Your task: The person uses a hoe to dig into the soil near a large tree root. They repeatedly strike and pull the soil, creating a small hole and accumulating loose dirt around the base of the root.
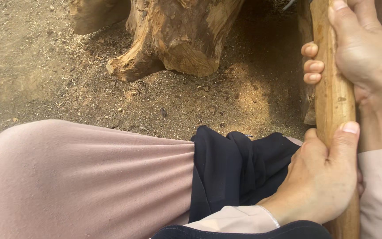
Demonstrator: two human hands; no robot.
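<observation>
Wooden and pale, the long handle (334, 102) is standing nearly upright at the right edge of the view, and the person is gripping it with both hands. Their left hand (319, 181) is closing around it low down, thumb pressing up along the front of the wood. Higher up, the right hand (363, 53) is wrapping it from the far side, with three fingertips (311, 66) curling round into sight. Whatever sits at the top end of the handle is running out of view, so I cannot tell what kind of tool it is.

Ahead of them a gnarled tree stump (173, 35) is sitting on the dirt ground (32, 66), well apart from the handle, with wood chips and sawdust (239, 84) lying scattered around its base. That litter suggests some cutting is already done, though the stump is looking largely whole. A pink-clad knee (76, 177) and dark cloth (239, 168) are filling the foreground.
</observation>
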